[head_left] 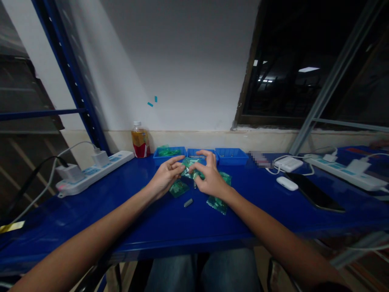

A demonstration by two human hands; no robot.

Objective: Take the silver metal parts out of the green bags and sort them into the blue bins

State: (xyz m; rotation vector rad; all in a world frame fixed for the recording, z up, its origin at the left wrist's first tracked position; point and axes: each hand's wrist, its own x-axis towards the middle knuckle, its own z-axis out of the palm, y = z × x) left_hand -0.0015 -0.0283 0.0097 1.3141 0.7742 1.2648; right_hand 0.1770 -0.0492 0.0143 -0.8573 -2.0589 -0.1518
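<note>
A small green see-through plastic bag point(189, 164) is held up between my two hands over the blue table. My left hand point(165, 177) pinches its left edge between thumb and fingers. My right hand point(210, 178) has its fingers curled at the bag's right side, with the thumb against its lower part. Below my left hand lies another green bag point(178, 189), and beside my right wrist is a green bag with small pieces inside point(217, 205). A short grey metal cylinder point(188, 202) lies on the table in front of the hands.
Three blue bins line the wall: one with green bags point(168, 159), a middle one partly hidden by my hands, and a right bin point(232, 156). A drink bottle point(140, 142), power strips point(100, 170), a black phone point(316, 192) and white earbud case point(287, 183) flank them.
</note>
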